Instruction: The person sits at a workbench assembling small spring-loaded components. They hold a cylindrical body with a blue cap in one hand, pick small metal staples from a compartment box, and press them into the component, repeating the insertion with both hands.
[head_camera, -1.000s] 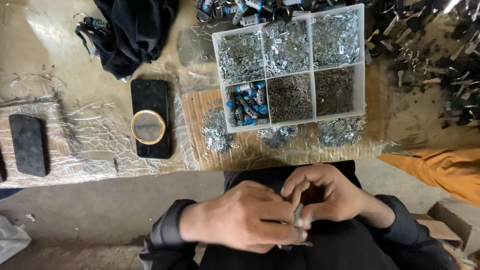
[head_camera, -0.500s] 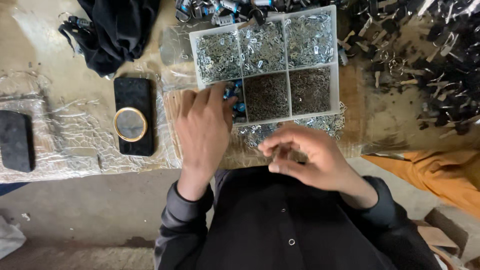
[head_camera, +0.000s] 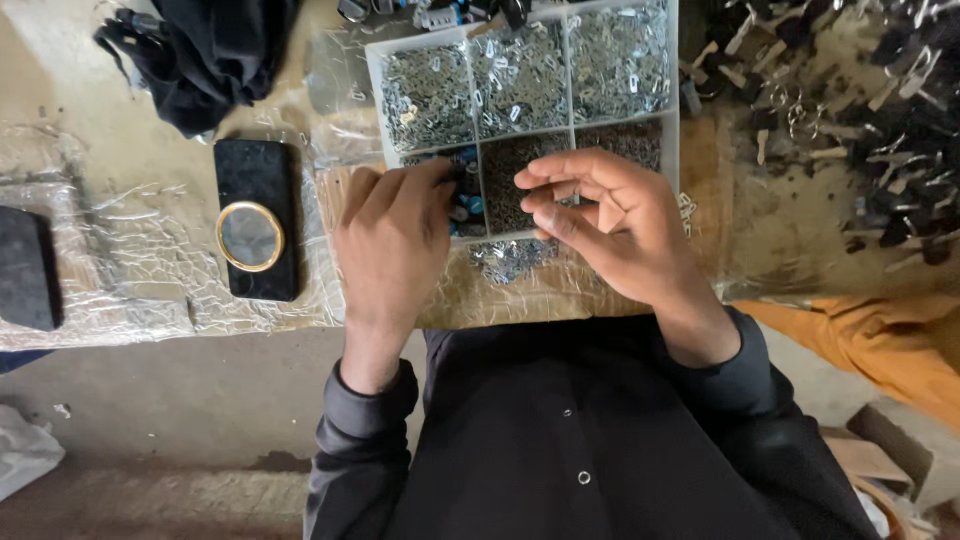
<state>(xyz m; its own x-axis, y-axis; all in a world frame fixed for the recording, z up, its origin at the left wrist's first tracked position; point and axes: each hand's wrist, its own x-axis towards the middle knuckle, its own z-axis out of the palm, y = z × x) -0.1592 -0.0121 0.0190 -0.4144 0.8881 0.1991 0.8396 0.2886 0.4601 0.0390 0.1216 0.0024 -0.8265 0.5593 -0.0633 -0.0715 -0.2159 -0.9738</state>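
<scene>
Six compartments, both our hands at the near row.
The parts tray (head_camera: 676, 150) sits mid-bench; our left hand (head_camera: 392, 240) reaches open-fingered into its blue-piece cell, our right hand (head_camera: 610, 222) pinches loosely over the near edge. A phone (head_camera: 256, 218) lies left, cloth (head_camera: 215, 55) beyond.

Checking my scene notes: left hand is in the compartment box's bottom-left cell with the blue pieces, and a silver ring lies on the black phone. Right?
Not quite: the head view shows a gold ring, not silver, on the black phone. The rest holds: the left hand reaches the compartment box's bottom-left cell with the blue pieces.
</scene>
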